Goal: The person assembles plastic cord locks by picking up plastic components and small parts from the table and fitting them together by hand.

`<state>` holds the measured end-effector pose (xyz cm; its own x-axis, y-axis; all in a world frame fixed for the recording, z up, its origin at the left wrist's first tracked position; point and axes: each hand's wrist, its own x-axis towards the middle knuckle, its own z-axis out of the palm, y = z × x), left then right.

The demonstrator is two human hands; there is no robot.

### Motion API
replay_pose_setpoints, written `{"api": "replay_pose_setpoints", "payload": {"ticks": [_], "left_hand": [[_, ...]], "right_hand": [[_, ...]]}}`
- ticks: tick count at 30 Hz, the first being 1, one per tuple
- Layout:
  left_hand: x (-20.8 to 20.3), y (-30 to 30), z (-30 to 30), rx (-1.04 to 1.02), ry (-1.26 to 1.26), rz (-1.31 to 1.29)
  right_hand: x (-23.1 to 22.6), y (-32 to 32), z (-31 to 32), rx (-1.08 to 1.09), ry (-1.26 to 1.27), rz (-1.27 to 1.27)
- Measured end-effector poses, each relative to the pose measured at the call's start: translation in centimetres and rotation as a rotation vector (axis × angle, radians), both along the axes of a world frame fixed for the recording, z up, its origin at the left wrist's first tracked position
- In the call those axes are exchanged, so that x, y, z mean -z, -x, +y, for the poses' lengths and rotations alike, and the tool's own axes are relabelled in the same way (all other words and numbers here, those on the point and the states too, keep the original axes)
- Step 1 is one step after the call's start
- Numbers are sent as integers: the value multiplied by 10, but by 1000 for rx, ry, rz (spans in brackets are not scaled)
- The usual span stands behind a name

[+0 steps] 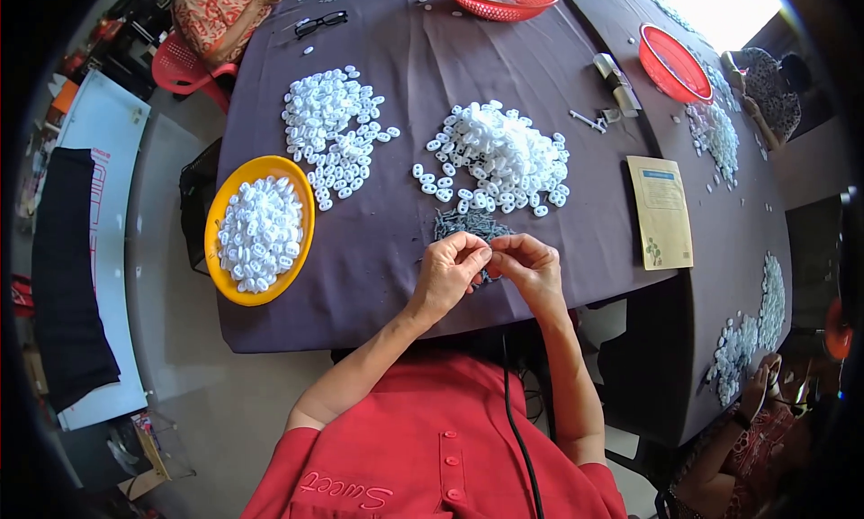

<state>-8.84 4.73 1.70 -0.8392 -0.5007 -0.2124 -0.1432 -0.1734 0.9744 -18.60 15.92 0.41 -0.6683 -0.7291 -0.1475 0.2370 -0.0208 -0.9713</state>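
Note:
My left hand and my right hand meet at the table's near edge, thumbs and forefingers pinched together. What sits between the fingertips is too small to make out. Just beyond and partly under them lies a heap of small dark grey slender pieces. Farther out rises a large pile of white oval pieces with two holes each. A second white pile spreads to its left. On the left, a yellow oval basket holds many more of these white pieces.
A tan paper envelope lies on the right of the dark-covered table. Red baskets and black glasses are farther off. People sit around: one at far left, others on the right. A black cord hangs down my front.

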Motion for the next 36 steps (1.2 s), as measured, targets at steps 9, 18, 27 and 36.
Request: {"api": "replay_pose_setpoints", "payload": {"ticks": [9,18,27,36], "left_hand": [[0,8,2,68,43,-85],[11,16,-4,52,-203,-71],[12,15,-7,19,-231,-58],[17,13,-19,18,-509,-38]], "right_hand": [[-6,6,7,-74,-117,-26],[-2,8,3,-10,-83,-26],[2,8,-5,2,-60,56],[6,0,-17,-34,56,262]]}}
